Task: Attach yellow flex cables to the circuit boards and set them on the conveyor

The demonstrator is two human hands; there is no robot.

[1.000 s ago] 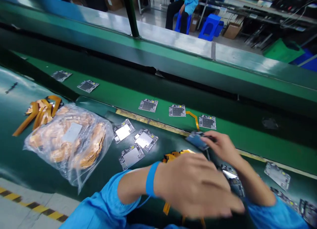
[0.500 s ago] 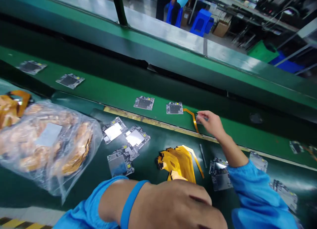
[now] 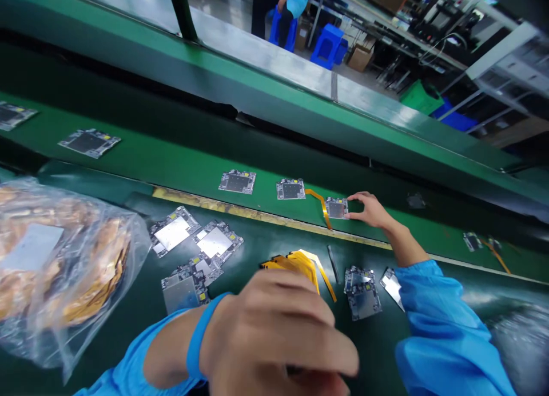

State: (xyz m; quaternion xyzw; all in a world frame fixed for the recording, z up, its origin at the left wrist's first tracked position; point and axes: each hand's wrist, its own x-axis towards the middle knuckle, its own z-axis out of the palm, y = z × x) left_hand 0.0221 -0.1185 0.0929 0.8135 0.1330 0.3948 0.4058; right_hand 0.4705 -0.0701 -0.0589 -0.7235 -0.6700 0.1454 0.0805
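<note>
My right hand (image 3: 369,210) reaches over the green belt, with thumb and forefinger on the right edge of a circuit board (image 3: 337,208). An orange flex cable (image 3: 319,200) runs between that board and another circuit board (image 3: 290,189) to its left; how its lower end lies is unclear. Close to the camera, my left hand (image 3: 278,327) is blurred, its fingers curled together; whatever is inside them is hidden. Behind its knuckles a stack of orange flex cables (image 3: 295,263) is partly covered. A thin dark pen-like tool (image 3: 333,264) lies right of the stack.
Several circuit boards (image 3: 214,243) lie left of the cables; more boards (image 3: 363,293) are at the right. A clear plastic bag (image 3: 86,259) of orange cables fills the left. More boards (image 3: 89,143) sit along the belt. A person (image 3: 283,7) sits beyond the metal rail (image 3: 266,53).
The view has shifted right. My right hand's thumb and forefinger now meet the board's edge, and the board shows more fully. My left hand has moved up over the cable stack.
</note>
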